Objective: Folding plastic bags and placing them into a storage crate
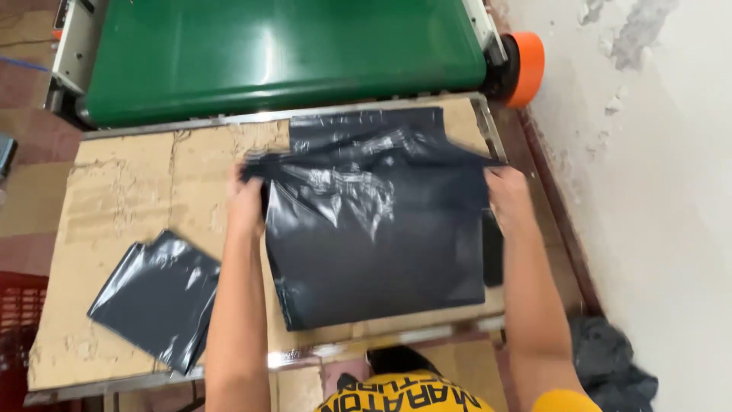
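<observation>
A dark grey plastic mailer bag [374, 229] is pinched at its upper corners by the left hand [245, 204] and right hand [507, 200]; the slick film (visibly creased) could be dropped onto the cardboard-covered worktop [122, 198].

conveyor: glossy green conveyor belt [282, 53] in a metal frame, beyond the table
roller: orange end cap [528, 67] at the belt's right corner
table cover: worn brown cardboard sheet [130, 198]
spare bag: flat dark grey plastic bag [156, 297], lower left on the cardboard
crate: red plastic crate [17, 305], left edge
wall: chipped white wall [656, 191], right
</observation>
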